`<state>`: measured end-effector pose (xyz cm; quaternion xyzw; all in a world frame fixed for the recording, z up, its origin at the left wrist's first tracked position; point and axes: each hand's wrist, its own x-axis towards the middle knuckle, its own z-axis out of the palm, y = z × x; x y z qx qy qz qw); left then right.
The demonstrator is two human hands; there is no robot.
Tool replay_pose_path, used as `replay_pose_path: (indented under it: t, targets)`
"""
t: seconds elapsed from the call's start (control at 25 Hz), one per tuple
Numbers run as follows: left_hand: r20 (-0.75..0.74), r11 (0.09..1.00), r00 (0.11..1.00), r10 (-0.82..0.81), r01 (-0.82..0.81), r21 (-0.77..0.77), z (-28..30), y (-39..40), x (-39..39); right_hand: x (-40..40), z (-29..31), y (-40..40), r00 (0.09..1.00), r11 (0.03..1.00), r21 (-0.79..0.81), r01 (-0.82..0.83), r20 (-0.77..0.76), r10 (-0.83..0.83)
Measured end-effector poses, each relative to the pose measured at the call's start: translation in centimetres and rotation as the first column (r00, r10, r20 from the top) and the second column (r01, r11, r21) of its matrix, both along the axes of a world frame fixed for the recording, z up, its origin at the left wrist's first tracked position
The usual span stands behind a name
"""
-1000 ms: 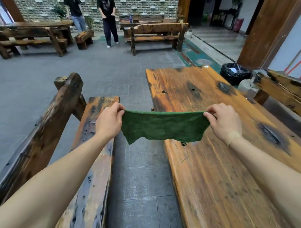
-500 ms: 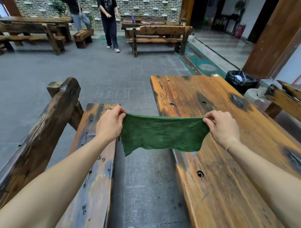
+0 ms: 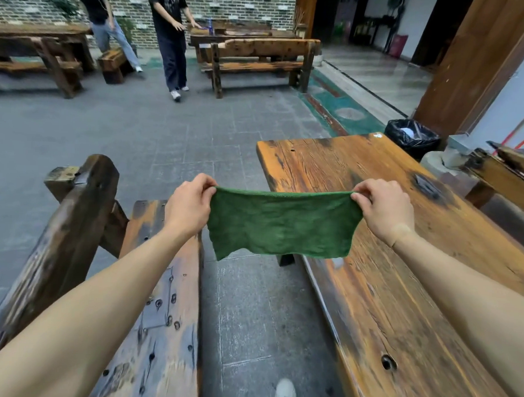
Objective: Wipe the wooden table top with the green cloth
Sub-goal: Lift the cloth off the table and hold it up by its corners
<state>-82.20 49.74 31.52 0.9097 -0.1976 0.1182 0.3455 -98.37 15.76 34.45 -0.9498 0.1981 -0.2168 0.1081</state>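
One green cloth [image 3: 282, 224], stretched flat in the air between two hands, its top edge pulled taut and its lower edge hanging free with a ragged dip at the lower left corner. The left hand [image 3: 189, 207] pinches the cloth's upper left corner, fingers curled over the thumb; the right hand [image 3: 385, 207] pinches the upper right corner the same way, knuckles up. The cloth's right part hangs over the near left edge of the wooden table top [image 3: 402, 233], off the surface, while its left part hangs over the grey paved floor [image 3: 250, 316] in the gap beside the table. Left of that gap, one bench [image 3: 162, 298] with a dark backrest, and the left forearm crosses above its seat. Beyond the table's far right corner, one black-lined bin [image 3: 411, 138]; to the table's right, one more bench's backrest [image 3: 505, 174]. Well beyond the table's far end, two people [image 3: 168, 31] standing by a brick wall [image 3: 246, 4], among two further table-and-bench sets [image 3: 257, 54].
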Motion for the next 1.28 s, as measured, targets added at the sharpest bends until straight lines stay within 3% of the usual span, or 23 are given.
replay_pose_path:
  t: [0.48,0.84,1.04,1.28]
  targets:
    - [-0.054,0.997,0.997,0.064,-0.061,0.048,-1.1,-8.2,21.1,23.6,-2.4,-8.7,1.0,0.998,0.062,-0.016,-0.025,0.017]
    - [-0.071,0.996,0.995,0.066,-0.061,0.061,-1.2,-12.9,34.3,35.8,-2.5,-13.0,0.999,0.998,0.065,0.002,-0.047,0.001]
    - [-0.089,0.998,0.996,0.015,-0.009,0.063,-2.3,-15.6,42.9,42.1,-3.1,-14.3,0.995,0.995,0.072,0.068,-0.075,-0.062]
    - [-0.092,0.98,0.977,-0.19,0.194,0.038,-2.2,-20.5,53.8,48.3,-2.3,-16.1,0.973,0.973,0.04,0.228,-0.047,-0.226]
